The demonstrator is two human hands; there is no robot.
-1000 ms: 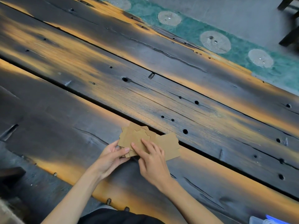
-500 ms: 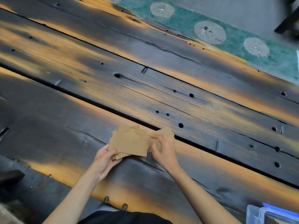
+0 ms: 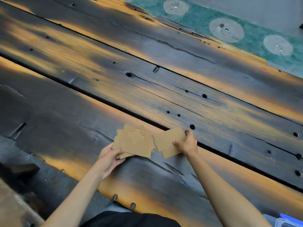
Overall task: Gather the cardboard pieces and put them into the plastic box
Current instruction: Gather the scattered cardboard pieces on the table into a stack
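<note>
My left hand (image 3: 110, 157) pinches a fanned stack of brown cardboard pieces (image 3: 135, 141) by its near left corner; the top piece has a gear-shaped cut in it. Just to the right, my right hand (image 3: 186, 143) grips the right edge of a separate cardboard piece (image 3: 167, 143) with notched edges, its left edge close to the stack. Both lie low over the dark wooden table (image 3: 147, 95). Only a corner of the clear plastic box (image 3: 285, 222) with a blue rim shows at the bottom right edge.
The table is made of charred planks with deep gaps, cracks and round holes. Beyond its far edge lies a green mat (image 3: 246, 30) with pale round discs. A dark block (image 3: 24, 171) sits at the near left.
My right hand has slid to the right, pulling one cardboard piece out from under the stack. My left hand keeps hold of the stack. The camera has tilted slightly.
</note>
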